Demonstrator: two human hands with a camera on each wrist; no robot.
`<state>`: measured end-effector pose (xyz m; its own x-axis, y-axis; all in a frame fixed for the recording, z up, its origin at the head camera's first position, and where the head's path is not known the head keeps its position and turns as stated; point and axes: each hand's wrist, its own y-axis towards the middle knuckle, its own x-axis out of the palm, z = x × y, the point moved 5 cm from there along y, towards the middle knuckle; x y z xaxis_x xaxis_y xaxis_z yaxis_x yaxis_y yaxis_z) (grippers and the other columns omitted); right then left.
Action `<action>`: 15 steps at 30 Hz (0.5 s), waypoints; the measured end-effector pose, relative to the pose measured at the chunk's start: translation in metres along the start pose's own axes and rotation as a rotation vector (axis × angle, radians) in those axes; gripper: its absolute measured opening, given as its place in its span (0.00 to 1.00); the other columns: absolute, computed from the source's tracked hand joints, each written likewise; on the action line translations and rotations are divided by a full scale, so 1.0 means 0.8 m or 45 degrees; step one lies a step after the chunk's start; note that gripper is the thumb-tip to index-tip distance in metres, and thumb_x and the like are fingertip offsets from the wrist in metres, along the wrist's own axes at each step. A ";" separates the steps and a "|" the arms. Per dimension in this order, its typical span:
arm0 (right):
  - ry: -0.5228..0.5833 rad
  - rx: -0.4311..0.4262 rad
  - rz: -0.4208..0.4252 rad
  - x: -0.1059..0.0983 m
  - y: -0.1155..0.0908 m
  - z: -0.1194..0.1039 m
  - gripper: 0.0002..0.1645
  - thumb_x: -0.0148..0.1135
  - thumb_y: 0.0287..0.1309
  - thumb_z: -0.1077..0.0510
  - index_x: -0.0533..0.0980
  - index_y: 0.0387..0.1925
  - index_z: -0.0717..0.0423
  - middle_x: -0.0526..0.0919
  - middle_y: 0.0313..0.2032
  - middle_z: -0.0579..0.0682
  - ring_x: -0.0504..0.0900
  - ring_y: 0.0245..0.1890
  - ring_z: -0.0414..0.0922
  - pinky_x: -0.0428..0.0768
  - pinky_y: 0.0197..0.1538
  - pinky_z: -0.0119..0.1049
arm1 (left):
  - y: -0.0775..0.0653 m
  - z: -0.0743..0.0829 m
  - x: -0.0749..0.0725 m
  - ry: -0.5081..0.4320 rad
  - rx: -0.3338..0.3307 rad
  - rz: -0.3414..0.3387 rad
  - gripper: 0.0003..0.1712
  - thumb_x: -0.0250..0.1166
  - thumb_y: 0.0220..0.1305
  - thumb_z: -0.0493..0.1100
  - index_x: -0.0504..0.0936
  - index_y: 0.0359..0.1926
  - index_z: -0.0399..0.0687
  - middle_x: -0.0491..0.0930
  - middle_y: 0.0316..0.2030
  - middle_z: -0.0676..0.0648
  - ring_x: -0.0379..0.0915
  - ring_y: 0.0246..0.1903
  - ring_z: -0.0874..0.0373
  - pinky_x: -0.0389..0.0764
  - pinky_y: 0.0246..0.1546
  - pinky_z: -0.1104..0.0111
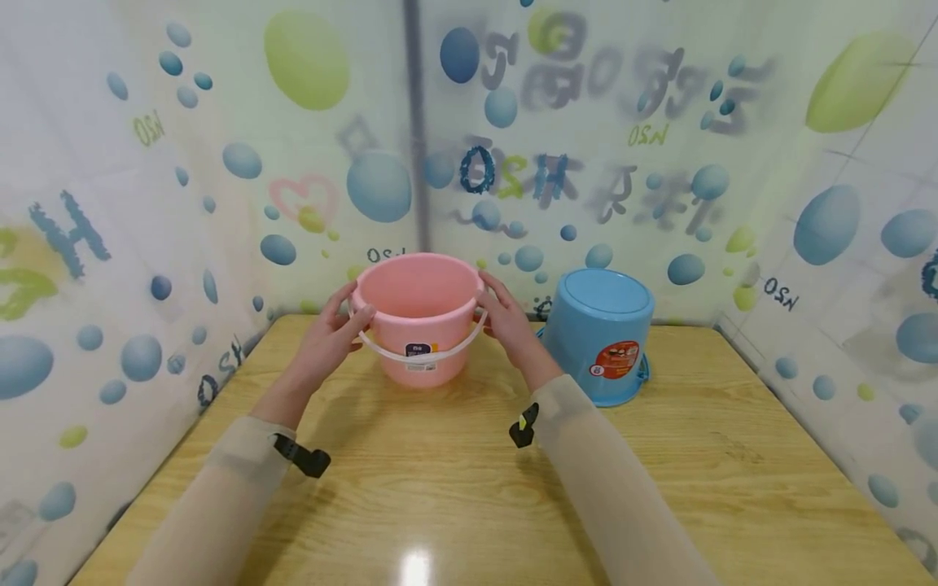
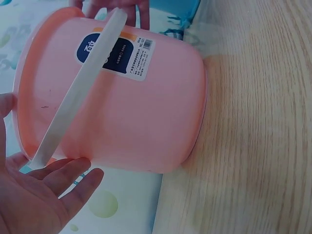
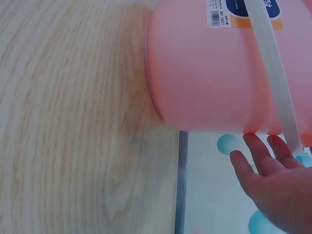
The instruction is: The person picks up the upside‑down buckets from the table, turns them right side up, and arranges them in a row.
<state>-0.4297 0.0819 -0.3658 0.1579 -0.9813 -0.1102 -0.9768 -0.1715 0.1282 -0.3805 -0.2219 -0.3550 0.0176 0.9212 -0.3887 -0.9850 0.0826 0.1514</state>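
1. a person's left hand [image 1: 326, 340], fingers partly spread, grips a pink bucket [image 1: 419, 330] at its rim.
2. the right hand [image 1: 509, 319], fingers gently bent, holds the opposite side.
3. the bucket stands upright on a wooden table [image 1: 425, 480], beside an overturned blue bucket [image 1: 575, 346].

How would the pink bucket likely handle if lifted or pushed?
The pink bucket looks plastic, so probably light and fairly stiff. Its white handle slopes down in front and may swing. Narrower below, it might tip if pushed high.
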 end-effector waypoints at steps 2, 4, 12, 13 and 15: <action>0.008 0.012 0.009 0.001 0.001 -0.002 0.34 0.52 0.84 0.35 0.61 0.85 0.23 0.76 0.77 0.54 0.80 0.72 0.62 0.68 0.81 0.68 | 0.002 0.000 0.000 0.003 -0.002 0.006 0.48 0.58 0.81 0.69 0.44 0.90 0.73 0.76 0.74 0.33 0.72 0.75 0.37 0.75 0.74 0.37; 0.016 0.023 0.016 0.002 0.003 -0.003 0.34 0.52 0.84 0.35 0.62 0.85 0.24 0.76 0.77 0.54 0.80 0.72 0.62 0.68 0.81 0.67 | 0.003 -0.001 0.001 0.003 -0.007 0.014 0.49 0.58 0.80 0.70 0.44 0.90 0.73 0.77 0.73 0.33 0.72 0.75 0.37 0.75 0.74 0.37; 0.018 0.033 0.046 0.002 0.009 -0.003 0.34 0.52 0.84 0.34 0.62 0.85 0.24 0.80 0.72 0.54 0.85 0.67 0.60 0.73 0.77 0.64 | 0.009 -0.001 0.001 0.017 -0.016 0.035 0.50 0.59 0.80 0.71 0.44 0.90 0.75 0.77 0.73 0.34 0.70 0.76 0.38 0.75 0.74 0.36; 0.014 0.031 0.047 0.002 0.010 -0.003 0.34 0.52 0.84 0.34 0.62 0.85 0.24 0.80 0.72 0.54 0.85 0.67 0.60 0.74 0.75 0.63 | 0.010 -0.001 0.002 0.016 -0.017 0.036 0.49 0.59 0.80 0.70 0.44 0.90 0.75 0.77 0.73 0.33 0.69 0.77 0.37 0.75 0.74 0.36; 0.008 0.032 0.045 0.001 0.011 -0.003 0.34 0.51 0.84 0.34 0.61 0.85 0.25 0.80 0.73 0.54 0.85 0.66 0.59 0.75 0.74 0.62 | 0.011 -0.001 0.002 0.018 -0.020 0.038 0.49 0.59 0.80 0.70 0.44 0.90 0.76 0.76 0.74 0.33 0.69 0.77 0.37 0.75 0.75 0.36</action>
<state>-0.4379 0.0792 -0.3625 0.1241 -0.9872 -0.1002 -0.9851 -0.1347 0.1072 -0.3894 -0.2199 -0.3551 -0.0144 0.9178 -0.3968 -0.9877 0.0488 0.1488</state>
